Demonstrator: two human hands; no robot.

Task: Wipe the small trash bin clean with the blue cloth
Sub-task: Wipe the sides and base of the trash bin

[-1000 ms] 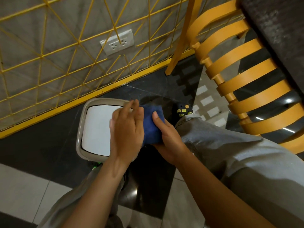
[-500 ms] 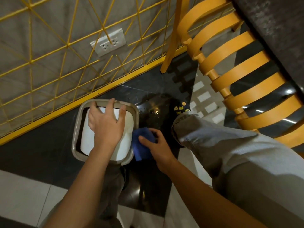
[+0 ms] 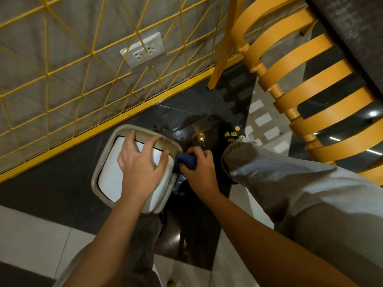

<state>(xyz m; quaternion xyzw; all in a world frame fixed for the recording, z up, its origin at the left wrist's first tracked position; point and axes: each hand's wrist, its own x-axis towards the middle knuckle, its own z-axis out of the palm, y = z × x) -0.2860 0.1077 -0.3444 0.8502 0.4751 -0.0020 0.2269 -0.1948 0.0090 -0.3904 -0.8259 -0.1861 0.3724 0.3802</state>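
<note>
The small trash bin (image 3: 107, 154), with a beige rim and a white swing lid, stands on the dark floor near the wall. My left hand (image 3: 141, 162) lies spread on top of it, fingertips reaching the far rim. My right hand (image 3: 199, 170) grips the bunched blue cloth (image 3: 186, 160) and holds it against the bin's right side, just below the rim. Most of the cloth is hidden in my fist.
A yellow wire grid (image 3: 83, 65) covers the grey wall with a socket plate (image 3: 143, 50). An orange slatted chair (image 3: 310, 83) stands at the right. My grey-trousered knee (image 3: 290, 183) and a dark shoe (image 3: 232, 135) are beside the bin.
The right hand has moved the cloth up and further along the bin's right side. The left hand has shifted slightly on the lid, fingers spread wider.
</note>
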